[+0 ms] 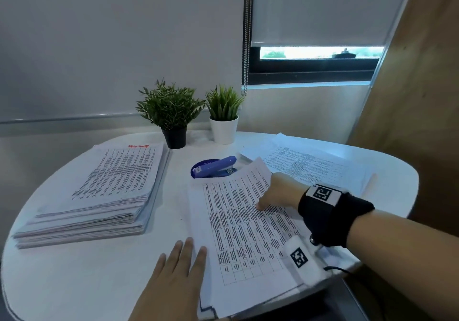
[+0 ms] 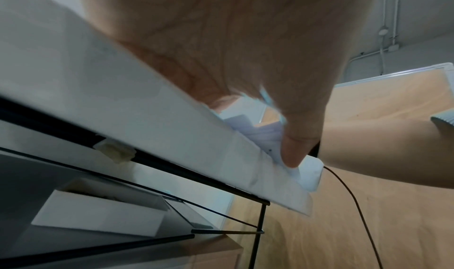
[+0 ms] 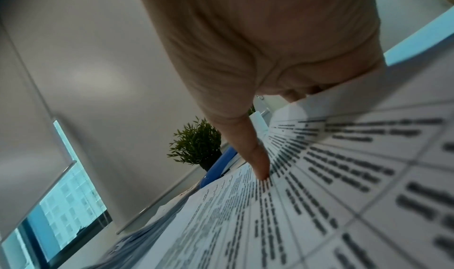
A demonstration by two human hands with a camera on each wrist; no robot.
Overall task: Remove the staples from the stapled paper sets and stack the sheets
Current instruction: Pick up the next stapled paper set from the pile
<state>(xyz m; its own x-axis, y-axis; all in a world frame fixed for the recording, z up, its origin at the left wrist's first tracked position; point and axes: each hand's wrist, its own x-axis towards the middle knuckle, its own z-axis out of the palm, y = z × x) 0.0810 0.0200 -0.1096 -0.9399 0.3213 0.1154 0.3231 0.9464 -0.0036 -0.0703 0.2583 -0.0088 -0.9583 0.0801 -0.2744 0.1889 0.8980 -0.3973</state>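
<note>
A printed paper set [image 1: 238,234] lies at the table's front centre, its top sheet [image 3: 343,176] lifted along the right edge. My right hand [image 1: 275,191] pinches that sheet: the thumb [image 3: 258,160] lies on the print and the fingers are hidden beneath it. My left hand [image 1: 183,266] lies flat with straight fingers by the set's left edge. Its thumb [image 2: 297,151] presses the lower sheets [image 2: 265,135] at the table's rim. A tall stack of sheets [image 1: 109,186] sits at the left. No staple is visible.
A blue stapler [image 1: 216,168] rests on a blue disc behind the set. More loose printed sheets [image 1: 310,162] lie at the back right. Two potted plants [image 1: 171,107] [image 1: 224,104] stand at the rear of the round white table [image 1: 74,283].
</note>
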